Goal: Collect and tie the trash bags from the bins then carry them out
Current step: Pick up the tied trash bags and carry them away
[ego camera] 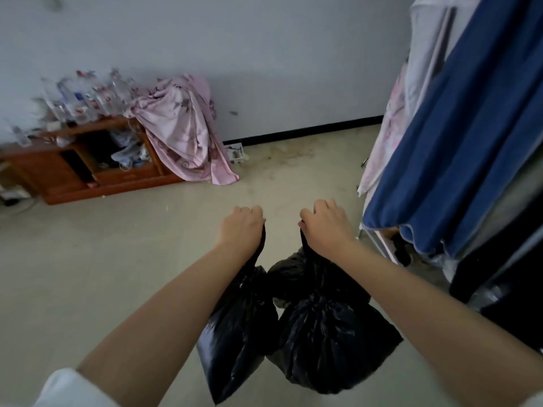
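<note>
The room is dim, lit by soft, cool, even light whose source is not shown. The white wall reads bluish grey, and the floor a dull beige with no sharp shadows. The black trash bags at 6 o'clock catch faint sheen on their creases but otherwise lose detail in the dark. Motion blur smears the bottles at 10 o'clock and softens the pink cloth beside them. Wide-angle distortion bends the black baseboard and stretches the forearms toward the lower corners. The blue fabric at 3 o'clock looks soft and slightly grainy.
</note>
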